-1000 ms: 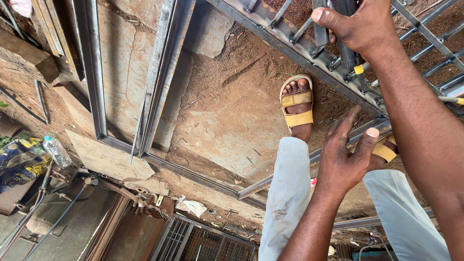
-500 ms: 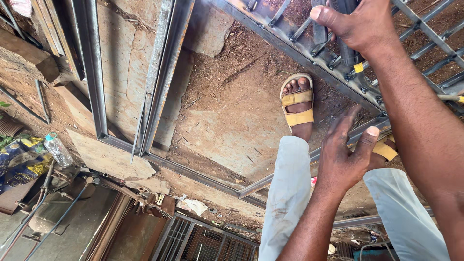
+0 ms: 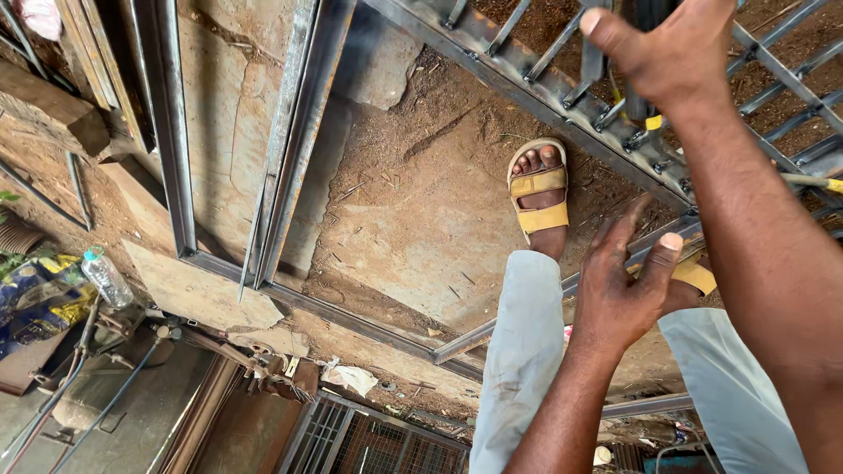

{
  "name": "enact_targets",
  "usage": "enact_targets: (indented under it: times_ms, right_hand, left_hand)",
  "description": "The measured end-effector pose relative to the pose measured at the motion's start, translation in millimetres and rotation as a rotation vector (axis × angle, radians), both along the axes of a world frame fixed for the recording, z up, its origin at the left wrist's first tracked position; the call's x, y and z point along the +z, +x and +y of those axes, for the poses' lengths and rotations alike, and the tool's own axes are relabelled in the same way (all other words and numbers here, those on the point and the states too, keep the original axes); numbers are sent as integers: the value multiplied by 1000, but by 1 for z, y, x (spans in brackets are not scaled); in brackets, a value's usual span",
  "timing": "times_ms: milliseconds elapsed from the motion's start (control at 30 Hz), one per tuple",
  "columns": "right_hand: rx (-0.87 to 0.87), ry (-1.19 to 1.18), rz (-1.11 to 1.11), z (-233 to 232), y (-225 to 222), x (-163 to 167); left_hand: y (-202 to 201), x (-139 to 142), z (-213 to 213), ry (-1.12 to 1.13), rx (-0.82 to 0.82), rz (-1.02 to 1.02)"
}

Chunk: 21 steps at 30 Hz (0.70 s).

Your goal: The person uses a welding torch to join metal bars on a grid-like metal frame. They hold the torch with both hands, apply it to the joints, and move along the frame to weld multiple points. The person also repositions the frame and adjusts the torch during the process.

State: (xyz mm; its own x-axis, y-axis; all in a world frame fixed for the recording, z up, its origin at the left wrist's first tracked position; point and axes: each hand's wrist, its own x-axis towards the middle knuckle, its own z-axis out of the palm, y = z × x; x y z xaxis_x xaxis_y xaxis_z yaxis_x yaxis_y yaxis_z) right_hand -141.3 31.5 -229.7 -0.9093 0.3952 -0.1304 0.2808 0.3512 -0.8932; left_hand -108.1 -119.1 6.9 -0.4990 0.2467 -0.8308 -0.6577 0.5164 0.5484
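1. Standing over a metal grille frame (image 3: 562,96) lying on bare earth, a person is looking down at their own two hands and legs.
2. Reaching to the top right, the right hand (image 3: 672,53) is closing around a dark handle with a yellow band (image 3: 652,121) that is poking down among the grille's bars; the fingers are wrapping it, thumb pointing left.
3. Hovering lower, the left hand (image 3: 623,294) is hanging open with fingers spread and slightly curled, holding nothing, just above a grey steel bar (image 3: 492,332) that is running across the ground.
4. Resting beneath the hands, one foot in a yellow-strapped sandal (image 3: 540,195) is standing on the dirt beside the grille's edge; the other sandal (image 3: 698,274) is mostly hiding behind the left hand.
5. Covering both legs, pale grey trousers (image 3: 522,369) are filling the lower middle.
6. Lying to the left, long steel channel sections (image 3: 290,140) are forming a second rectangular frame over a flat stone slab (image 3: 219,114).
7. Sitting at the far left edge, a clear plastic bottle with a pale blue cap (image 3: 105,276) is leaning beside a crumpled blue and yellow wrapper (image 3: 39,294); its print is too small to make out.
8. Lying near the bottom centre, a scrap of white paper (image 3: 356,379) is resting by a dark barred gate (image 3: 369,439).
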Motion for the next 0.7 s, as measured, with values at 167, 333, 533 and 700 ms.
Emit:
enact_targets:
  times_ms: [167,333,533,700]
  right_hand:
    - [117,77,-361,21,-21,-3]
    - [97,89,-208,17,-31,10]
    - [19,-71,-119,13,-34,21]
    - [-10,-129,-365,16,-34,19]
  left_hand:
    - [-1,-1,2,-6,-3,4]
    - [2,-1,6,-4,-18,15]
    - [2,-4,7,10,-3,-4]
    - [2,-4,8,6,-10,4]
